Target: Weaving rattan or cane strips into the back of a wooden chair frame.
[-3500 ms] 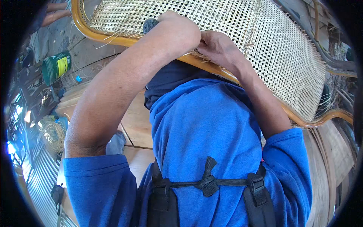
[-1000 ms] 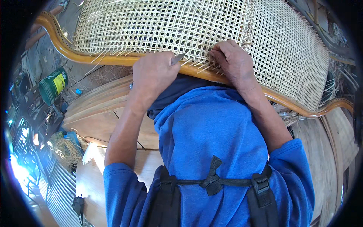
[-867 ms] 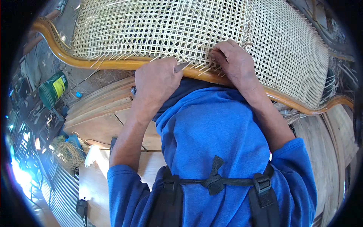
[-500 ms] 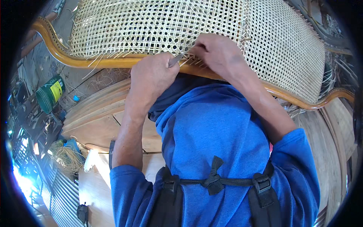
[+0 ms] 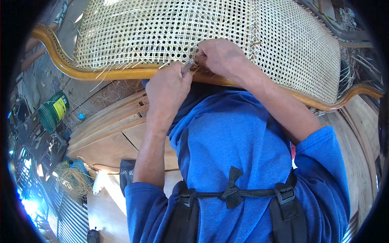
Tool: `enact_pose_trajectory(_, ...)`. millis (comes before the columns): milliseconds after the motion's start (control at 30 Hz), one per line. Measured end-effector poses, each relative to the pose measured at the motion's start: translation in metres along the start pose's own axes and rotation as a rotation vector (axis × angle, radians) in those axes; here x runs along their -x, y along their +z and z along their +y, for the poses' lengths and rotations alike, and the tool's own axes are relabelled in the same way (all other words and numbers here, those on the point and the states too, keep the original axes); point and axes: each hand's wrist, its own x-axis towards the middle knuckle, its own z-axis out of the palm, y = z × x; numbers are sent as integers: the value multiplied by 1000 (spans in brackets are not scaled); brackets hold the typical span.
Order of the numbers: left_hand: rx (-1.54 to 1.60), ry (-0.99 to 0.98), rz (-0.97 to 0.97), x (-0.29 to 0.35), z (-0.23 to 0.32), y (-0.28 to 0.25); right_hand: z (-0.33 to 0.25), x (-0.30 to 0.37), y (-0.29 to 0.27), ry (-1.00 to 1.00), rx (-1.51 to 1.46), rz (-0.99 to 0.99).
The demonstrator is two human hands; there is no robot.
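One panel of woven cane webbing (image 5: 142, 34), pale and open-holed, spread on the far side of the curved wooden rail (image 5: 87, 74) and meeting it along its near edge. One row of loose cane ends (image 5: 102, 73), poking out over the rail. One left hand (image 5: 167, 86), mine, closed round a tool whose grey blade (image 5: 187, 69) shows past my thumb, near the rail's middle. One right hand (image 5: 225, 58), mine, fingers curled down to the webbing at the rail, right of the blade; whether they pinch a strand I cannot tell. Handling, as I judge it: webbing light and springy, single strands stiff, apt to split or snap if bent sharply; rail hard, heavier, its glossy finish likely slick. Best hold, to my mind: a strand pinched close to the rail; the rail itself by the bare curve toward its left end. Not made out: the tool's handle, inside my fist; my right fingertips, behind my knuckles; part of the webbing's far edge, opposite the rail, cut off.
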Motion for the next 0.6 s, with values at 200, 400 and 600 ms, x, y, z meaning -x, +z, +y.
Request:
enact_pose_trajectory(200, 9, -164, 109, 6, -3, -2, 8, 15, -12, 37, -180, -37)
enact_pose_trajectory(400, 389, -239, 226, 27, -54, 1, 32, 74, -33, 46, -502, 253)
enact_pose_trajectory(600, 928, -375, 255, 35, -57, 28, 59, 104, -35, 174, -626, 247)
